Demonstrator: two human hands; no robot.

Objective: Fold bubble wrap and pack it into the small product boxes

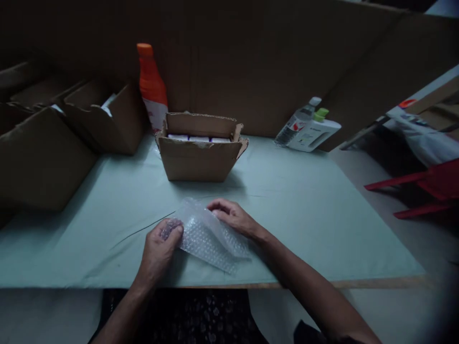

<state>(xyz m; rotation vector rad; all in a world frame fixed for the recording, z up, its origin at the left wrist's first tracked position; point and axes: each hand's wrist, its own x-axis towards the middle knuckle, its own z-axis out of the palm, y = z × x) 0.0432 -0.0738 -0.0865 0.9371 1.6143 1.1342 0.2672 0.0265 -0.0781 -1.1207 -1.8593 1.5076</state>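
Observation:
A clear sheet of bubble wrap (206, 239), partly folded over itself, is held just above the table near its front edge. My left hand (159, 246) pinches its left end between thumb and fingers. At the upper right part of the sheet, my right hand (233, 215) is closed on the plastic, its fingertips partly hidden behind the fold. Beyond both hands stands an open cardboard box (197, 160), with several white and purple packs (201, 139) showing inside it.
Larger cardboard boxes (43, 157) crowd the left side. Behind the small box stands an orange bottle (152, 86). A clear bottle (297, 124) and a white jug (315, 134) lean at the back right. The table (304, 215) has a green cover; a red chair (430, 184) stands beyond its right edge.

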